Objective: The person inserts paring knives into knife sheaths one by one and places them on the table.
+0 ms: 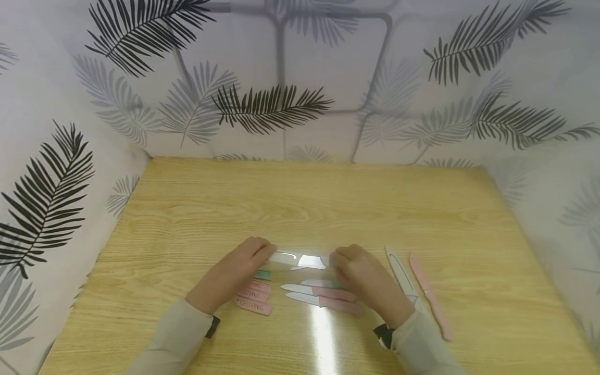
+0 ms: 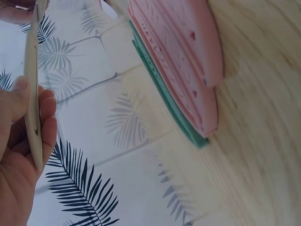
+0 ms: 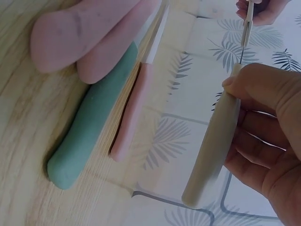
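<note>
grips cream sheath (image 2: 33, 89) with left hand (image 1: 240, 266) and cream knife (image 3: 211, 146) with right hand (image 1: 361, 276), above table (image 1: 300, 208). exposes part of blade (image 1: 311, 261); apparently midway. shows four bare knives (image 1: 337, 306) near loose sheaths (image 1: 253, 305), two sheathed knives (image 1: 433, 298) at right. cannot tell whether covering or uncovering.

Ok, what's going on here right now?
A person has a cream knife in both hands: the left hand grips its sheath, the right hand its handle. Part of the blade shows between the two. Pink and green sheaths lie by the left hand, bare knives with pink and green handles between the arms. A pink knife lies off to the right.
</note>
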Motion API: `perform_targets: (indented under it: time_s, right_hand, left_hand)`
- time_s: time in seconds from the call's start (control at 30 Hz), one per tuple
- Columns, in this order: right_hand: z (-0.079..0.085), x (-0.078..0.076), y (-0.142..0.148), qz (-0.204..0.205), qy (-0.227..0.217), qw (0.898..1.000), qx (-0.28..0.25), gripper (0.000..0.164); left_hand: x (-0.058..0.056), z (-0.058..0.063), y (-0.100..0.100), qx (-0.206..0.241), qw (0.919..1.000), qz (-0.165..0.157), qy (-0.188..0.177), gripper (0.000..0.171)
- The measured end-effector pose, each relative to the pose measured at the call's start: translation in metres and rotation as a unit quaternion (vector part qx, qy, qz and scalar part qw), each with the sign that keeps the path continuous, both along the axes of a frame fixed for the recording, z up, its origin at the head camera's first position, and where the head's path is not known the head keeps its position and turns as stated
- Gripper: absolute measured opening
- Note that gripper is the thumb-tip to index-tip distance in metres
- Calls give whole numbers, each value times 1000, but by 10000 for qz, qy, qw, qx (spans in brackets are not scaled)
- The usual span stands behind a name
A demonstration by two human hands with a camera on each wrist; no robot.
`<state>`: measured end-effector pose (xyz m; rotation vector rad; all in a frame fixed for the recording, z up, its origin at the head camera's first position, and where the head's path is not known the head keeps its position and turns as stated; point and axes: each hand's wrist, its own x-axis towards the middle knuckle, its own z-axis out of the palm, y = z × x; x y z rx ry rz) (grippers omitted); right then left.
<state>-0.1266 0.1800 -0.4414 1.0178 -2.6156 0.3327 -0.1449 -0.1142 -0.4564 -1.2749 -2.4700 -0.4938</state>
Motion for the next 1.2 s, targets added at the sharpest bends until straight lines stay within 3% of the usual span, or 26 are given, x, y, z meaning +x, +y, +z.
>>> perform_targets:
  time_s: [0.27, 0.37, 0.4, 0.5, 0.6, 0.67, 1.0, 1.07, 1.13, 1.2]
  right_hand:
    - [-1, -1, -2, -19, -123, 9999, 25, 20]
    - [-1, -2, -2, 15, -107, 9999, -29, 21]
    - [-1, -2, -2, 31, -114, 9999, -41, 21]
    - [-1, -2, -2, 109, -175, 9997, -119, 20]
    - [-2, -2, -3, 188, -195, 9995, -164, 18]
    - [-1, -3, -3, 234, -178, 9994, -181, 17]
    - [3, -5, -5, 249, -301, 9992, -59, 12]
    - [4, -6, -5, 224, -312, 9993, -12, 12]
    - [5, -6, -6, 211, -293, 9993, 15, 13]
    - [6, -6, -6, 228, -264, 9994, 39, 13]
  left_hand:
    - [3, 4, 4, 42, 9999, -55, -103, 44]
    - [4, 4, 7, 317, 9959, 184, -822, 31]
    - [4, 4, 8, 349, 9955, 177, -860, 30]
    - [5, 3, 10, 408, 9963, 156, -743, 29]
    - [5, 1, 12, 144, 9998, -21, 130, 40]
    - [5, 0, 13, 134, 9994, 16, 305, 42]
    - [4, -4, 18, 339, 9993, -47, 121, 39]
    - [4, -3, 20, 440, 9988, -24, -207, 34]
    - [4, -2, 23, 639, 9936, 216, -906, 24]
    - [5, -2, 26, 932, 9787, 551, -1742, 20]
